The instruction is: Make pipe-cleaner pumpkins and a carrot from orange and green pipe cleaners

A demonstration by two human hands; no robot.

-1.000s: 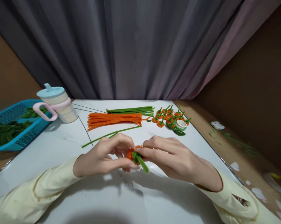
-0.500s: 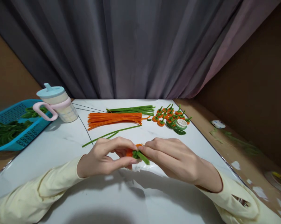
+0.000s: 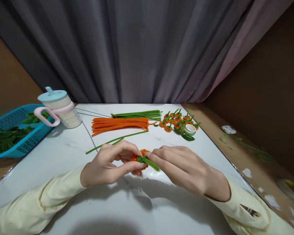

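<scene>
Both hands meet over the middle of the white worktop (image 3: 64, 153), a little toward its near edge. The left hand (image 3: 108, 164) is closed, thumb and fingertips pinching a small orange pipe-cleaner piece (image 3: 141, 155). The right hand (image 3: 183, 166) is closed too, its fingertips gripping the green stem (image 3: 150, 163) that sticks out of the orange piece and slants toward the near edge. The two hands almost touch at the fingertips, and the piece is held just above the worktop surface.

Toward the far edge lies a bundle of straight orange pipe cleaners (image 3: 120, 125), with a bundle of green pipe cleaners (image 3: 137, 115) just beyond it. A single long green pipe cleaner (image 3: 112, 142) lies between the orange bundle and the left hand. Near the far right corner sits a cluster of finished orange pieces with green stems (image 3: 177, 120), and beside them a roll of green tape (image 3: 189, 130). At the far left corner stands a cup with a light blue lid and a pink handle (image 3: 56, 109). Beyond the left edge, a blue basket (image 3: 17, 140) holds green material.
</scene>
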